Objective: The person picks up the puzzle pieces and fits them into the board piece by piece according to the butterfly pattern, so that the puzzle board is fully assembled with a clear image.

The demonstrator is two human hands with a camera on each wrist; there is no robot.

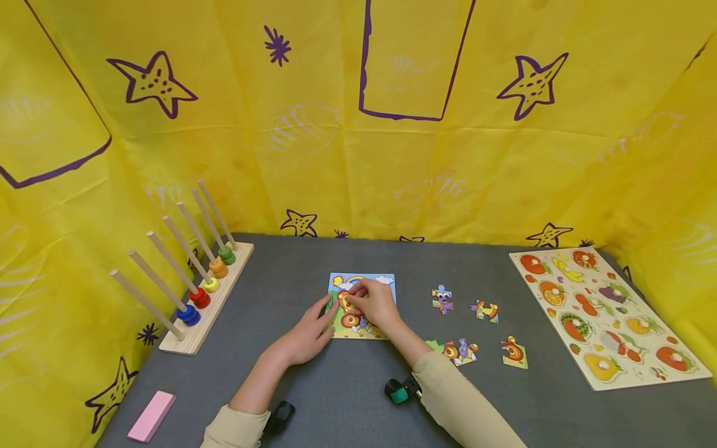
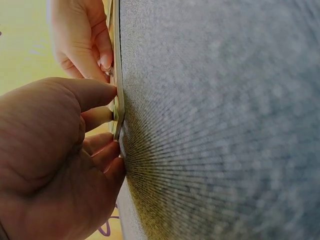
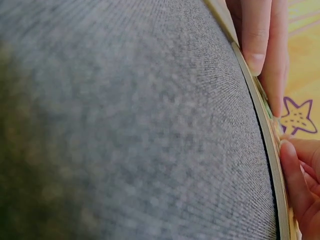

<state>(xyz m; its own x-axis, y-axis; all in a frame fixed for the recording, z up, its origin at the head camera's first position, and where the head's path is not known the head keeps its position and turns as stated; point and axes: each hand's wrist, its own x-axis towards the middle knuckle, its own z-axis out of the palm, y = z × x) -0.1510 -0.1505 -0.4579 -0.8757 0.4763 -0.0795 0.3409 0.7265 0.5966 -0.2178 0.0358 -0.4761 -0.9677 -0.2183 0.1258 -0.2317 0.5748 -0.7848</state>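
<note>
A small picture puzzle board (image 1: pixel 388 279) with a sun, a rainbow and a bear-like figure lies flat on the table. My left hand (image 1: pixel 307 336) rests at its left edge; in the left wrist view the fingertips (image 2: pixel 111 90) touch the rim with fingers loosely bent. Over the middle of the board, my right hand (image 1: pixel 378 305) pinches a puzzle piece between thumb and forefinger, low against the picture. Most of that piece is hidden by the fingers. Right of the board lie loose pieces: a purple one (image 1: pixel 442 300), a rainbow one (image 1: pixel 486 311) and an orange one (image 1: pixel 514 353).
More pieces (image 1: pixel 462 352) lie beside my right forearm. A wooden peg stand (image 1: pixel 193 339) with coloured rings is at left, a pink block (image 1: pixel 152 416) at front left. A fruit puzzle board (image 1: pixel 599 311) lies at right. Yellow cloth (image 1: pixel 347 168) hangs behind the dark table (image 1: pixel 336 404).
</note>
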